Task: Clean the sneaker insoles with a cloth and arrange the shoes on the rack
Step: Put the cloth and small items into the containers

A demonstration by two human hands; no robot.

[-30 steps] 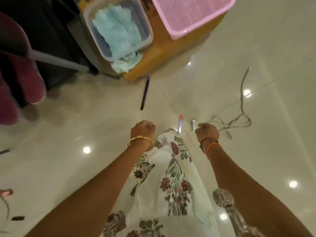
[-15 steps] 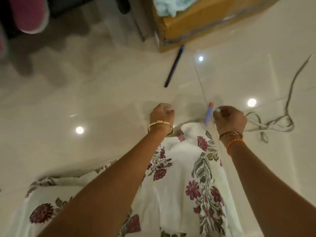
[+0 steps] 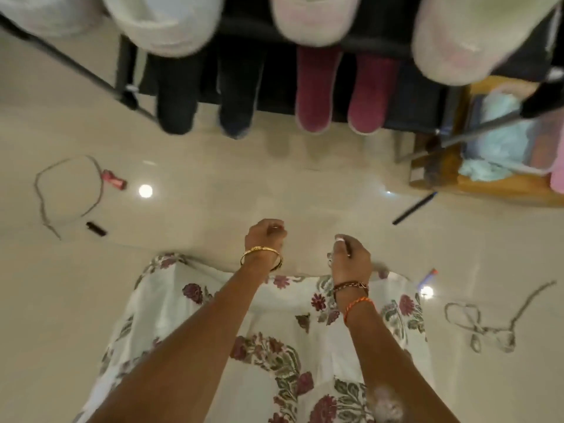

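Note:
A black shoe rack fills the top of the view. On its lower shelf stand a black pair and a maroon pair. Blurred white and pale pink shoes sit on the upper shelf. A light blue cloth lies in a clear tub at right. My left hand is a curled fist over the floor with nothing visible in it. My right hand pinches a small white object at its fingertips. No insole is visible.
Grey laces lie on the tile floor at left and right. A pink item, a small black item, a black pen and an orange-capped pen lie around. The tub sits on a wooden box.
The view has swung left and up, so the rack with its shoes now shows. My right hand has taken a small white object off the floor; the orange-capped pen now lies to its right.

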